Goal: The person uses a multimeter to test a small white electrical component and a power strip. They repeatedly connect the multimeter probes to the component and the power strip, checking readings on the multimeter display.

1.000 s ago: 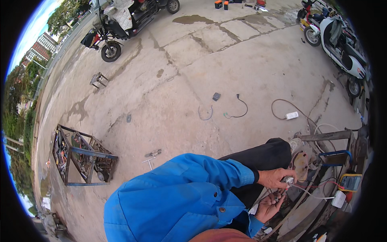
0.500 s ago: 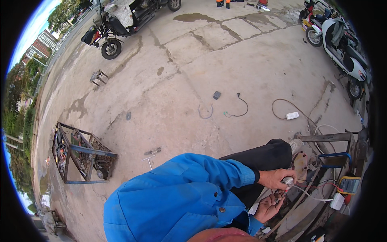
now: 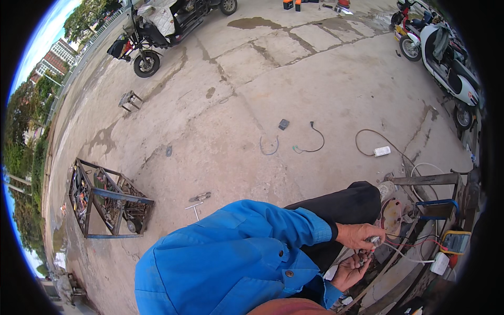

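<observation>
My left hand (image 3: 356, 234), coming from the blue sleeve, grips a silver metal part (image 3: 375, 241) with a pale cable (image 3: 408, 258) leading off it. Just below, my right hand (image 3: 350, 271) has its fingers curled at the part's lower end, around something small I cannot make out. Thin red wires (image 3: 405, 243) run near the hands to a yellow-rimmed meter (image 3: 455, 240). A white plug block (image 3: 439, 263) sits beside the meter. My dark trouser leg (image 3: 331, 199) stretches behind my hands toward a metal frame (image 3: 425, 180) at the right.
A metal rack of tools (image 3: 110, 197) stands at left, near a small stool (image 3: 129, 100). Cables, a white power strip (image 3: 381, 151) and a T-handled tool (image 3: 193, 209) lie on concrete (image 3: 236, 147). A three-wheeler (image 3: 157, 31) and parked scooters (image 3: 443, 68) stand farther back.
The fingers of my left hand have shifted over the silver part, covering more of its top. Otherwise both hands stay in much the same place.
</observation>
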The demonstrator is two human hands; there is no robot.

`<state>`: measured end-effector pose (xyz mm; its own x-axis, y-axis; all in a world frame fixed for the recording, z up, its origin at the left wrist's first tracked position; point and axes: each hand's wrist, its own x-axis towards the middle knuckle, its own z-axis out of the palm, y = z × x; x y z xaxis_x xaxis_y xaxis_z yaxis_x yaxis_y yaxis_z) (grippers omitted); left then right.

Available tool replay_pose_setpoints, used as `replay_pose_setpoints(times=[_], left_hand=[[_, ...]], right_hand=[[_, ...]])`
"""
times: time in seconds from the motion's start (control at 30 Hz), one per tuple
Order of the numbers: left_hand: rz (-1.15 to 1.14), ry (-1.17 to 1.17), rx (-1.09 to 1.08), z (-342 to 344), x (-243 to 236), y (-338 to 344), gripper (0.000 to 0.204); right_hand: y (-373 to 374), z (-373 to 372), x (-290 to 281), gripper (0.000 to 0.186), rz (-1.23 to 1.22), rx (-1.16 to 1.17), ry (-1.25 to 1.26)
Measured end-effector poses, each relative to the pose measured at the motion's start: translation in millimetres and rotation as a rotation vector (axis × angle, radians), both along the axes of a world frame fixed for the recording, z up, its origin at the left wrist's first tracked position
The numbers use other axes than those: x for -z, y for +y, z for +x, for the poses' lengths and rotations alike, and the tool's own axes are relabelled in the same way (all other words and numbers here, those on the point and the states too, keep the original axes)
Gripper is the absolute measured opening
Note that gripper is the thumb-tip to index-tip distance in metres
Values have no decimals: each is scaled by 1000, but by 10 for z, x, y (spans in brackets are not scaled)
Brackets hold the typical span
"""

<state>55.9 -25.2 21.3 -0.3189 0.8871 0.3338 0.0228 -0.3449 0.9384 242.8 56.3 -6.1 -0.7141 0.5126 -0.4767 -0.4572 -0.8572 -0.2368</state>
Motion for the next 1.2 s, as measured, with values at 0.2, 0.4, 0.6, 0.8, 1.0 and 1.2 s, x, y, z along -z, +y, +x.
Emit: replay_pose_setpoints(times=[0.2, 0.4, 0.6, 0.8, 1.0, 1.2], left_hand=[[3, 19, 16, 49, 122, 59, 23], [7, 20, 26, 61, 131, 50, 23], [7, 28, 1, 36, 73, 20, 24], [17, 24, -53, 21, 77, 14, 24], [29, -25, -72, 28, 143, 39, 23], [4, -68, -38, 46, 122, 37, 24]], right_hand=[[4, 13, 1, 21, 13, 12, -13], [13, 27, 65, 20, 3, 13, -16], [11, 11, 67, 22, 20, -14, -17], [-25, 84, 38, 30, 78, -48, -54], [94, 473, 128, 34, 206, -36, -154], [320, 719, -34, 37, 414, 100, -267]])
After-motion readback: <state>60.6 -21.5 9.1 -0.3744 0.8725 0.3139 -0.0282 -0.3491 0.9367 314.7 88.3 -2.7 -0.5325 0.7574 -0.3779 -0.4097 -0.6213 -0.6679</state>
